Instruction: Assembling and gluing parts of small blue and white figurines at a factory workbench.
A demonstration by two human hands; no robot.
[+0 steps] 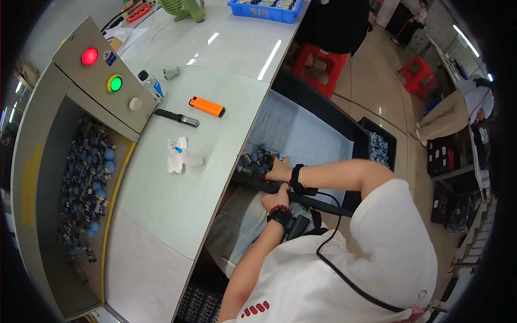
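Note:
My right hand reaches into a black bin with a pale blue lining. Its fingers curl among small blue-headed figurines heaped at the bin's near left corner; the fingertips are partly hidden. Just below, my left hand is closed at the bin's near rim, with its thumb up by the edge. Black bands circle both wrists, and red beads circle the left one. A black cable runs from the right wrist band across my white shirt.
Left stands a grey machine with lit red and green buttons and many figurines inside. The table holds an orange cutter, a black tool, a bottle and crumpled tissue. Red stools and other people are beyond.

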